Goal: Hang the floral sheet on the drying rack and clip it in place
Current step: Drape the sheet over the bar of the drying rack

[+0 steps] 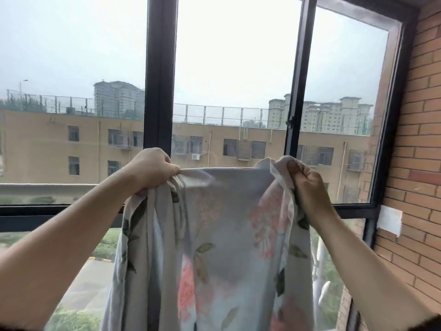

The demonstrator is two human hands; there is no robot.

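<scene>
Right now my left hand (152,169) is fisted round a bunched fold of the floral sheet (226,211), and my right hand (307,185) pinches the opposite top corner. The upper hem is stretched taut between them, in front of the window frame (159,91). Below, the cloth hangs limp in gathered folds, so I judge it soft, light and apt to bunch. The hem near the corners looks the best hold. I see no drying rack or clips. A brick wall (417,139) stands to the right.
</scene>
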